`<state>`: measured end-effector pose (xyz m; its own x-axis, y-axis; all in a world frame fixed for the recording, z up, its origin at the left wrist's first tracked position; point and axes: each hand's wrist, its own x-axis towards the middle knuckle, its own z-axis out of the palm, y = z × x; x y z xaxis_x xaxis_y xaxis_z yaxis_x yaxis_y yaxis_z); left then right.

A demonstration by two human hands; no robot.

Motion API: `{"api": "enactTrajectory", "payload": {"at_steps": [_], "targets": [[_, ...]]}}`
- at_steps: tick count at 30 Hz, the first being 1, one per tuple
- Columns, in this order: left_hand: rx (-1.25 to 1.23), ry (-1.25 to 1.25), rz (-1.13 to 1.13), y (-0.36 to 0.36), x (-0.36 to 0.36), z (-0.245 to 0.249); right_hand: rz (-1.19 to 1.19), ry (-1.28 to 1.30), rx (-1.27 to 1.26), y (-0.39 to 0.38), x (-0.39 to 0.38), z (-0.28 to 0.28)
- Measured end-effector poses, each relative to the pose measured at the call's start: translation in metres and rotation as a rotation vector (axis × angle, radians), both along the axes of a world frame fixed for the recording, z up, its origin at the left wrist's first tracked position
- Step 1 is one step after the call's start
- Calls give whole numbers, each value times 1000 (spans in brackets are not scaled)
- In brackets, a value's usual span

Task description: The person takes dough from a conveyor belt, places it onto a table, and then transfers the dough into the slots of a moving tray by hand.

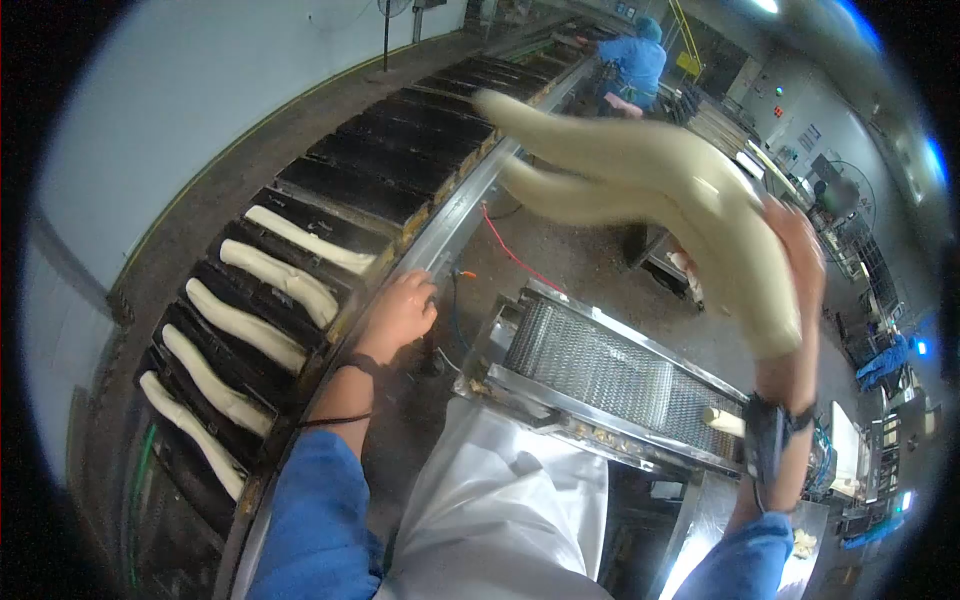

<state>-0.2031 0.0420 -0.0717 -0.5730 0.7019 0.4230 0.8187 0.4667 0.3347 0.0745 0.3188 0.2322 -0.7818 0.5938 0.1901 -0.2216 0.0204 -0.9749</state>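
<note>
Right hand (800,240): clasped on long dough (700,190), seemingly supporting its limp weight. Left hand (400,312): beside pans (372,162) at left, grip unclear.

Dim overall; lamp (765,5) glows far right. Your apron (500,490) catches glare. Raised dough (650,175) is motion-blurred. Fisheye bends your edges, corners black.

Left of the belt (590,350) we have a row of trays (370,155), strips (245,322) lying in the five nearest us, and past them the wall (200,130). Our left hand (398,310) is between belt and trays. Higher than the belt, our right hand (795,245) holds dough (690,180). A piece (722,421) lies on its right end. Far beyond it is a co-worker (632,65).
</note>
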Motion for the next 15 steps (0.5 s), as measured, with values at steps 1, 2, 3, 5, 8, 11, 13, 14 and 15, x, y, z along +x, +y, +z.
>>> {"api": "enactTrajectory", "payload": {"at_steps": [1, 2, 3, 5, 8, 11, 13, 14, 15], "targets": [[2, -17, 3, 0, 1, 2, 349, 228, -74, -44, -35, 8], [4, -10, 2, 1, 0, 4, 553, 178, 62, -33, -53, 5], [21, 3, -6, 1, 0, 3, 494, 257, 54, -42, -70, -6], [42, 7, 6, 1, -1, 1, 387, 198, 184, -36, -93, -31], [41, 28, -19, 0, -2, -1, 268, -98, 277, -7, -89, -100], [61, 25, -16, 1, -9, -7, 101, -382, 499, 56, -58, -212], [-17, -22, -22, 3, -8, 0, -108, -793, 822, 91, -9, -265], [-13, -20, -32, 5, -9, 2, -200, -970, 983, 110, 17, -294], [-23, -38, -21, 4, -9, 1, -296, -1055, 1083, 124, 48, -319]]}}
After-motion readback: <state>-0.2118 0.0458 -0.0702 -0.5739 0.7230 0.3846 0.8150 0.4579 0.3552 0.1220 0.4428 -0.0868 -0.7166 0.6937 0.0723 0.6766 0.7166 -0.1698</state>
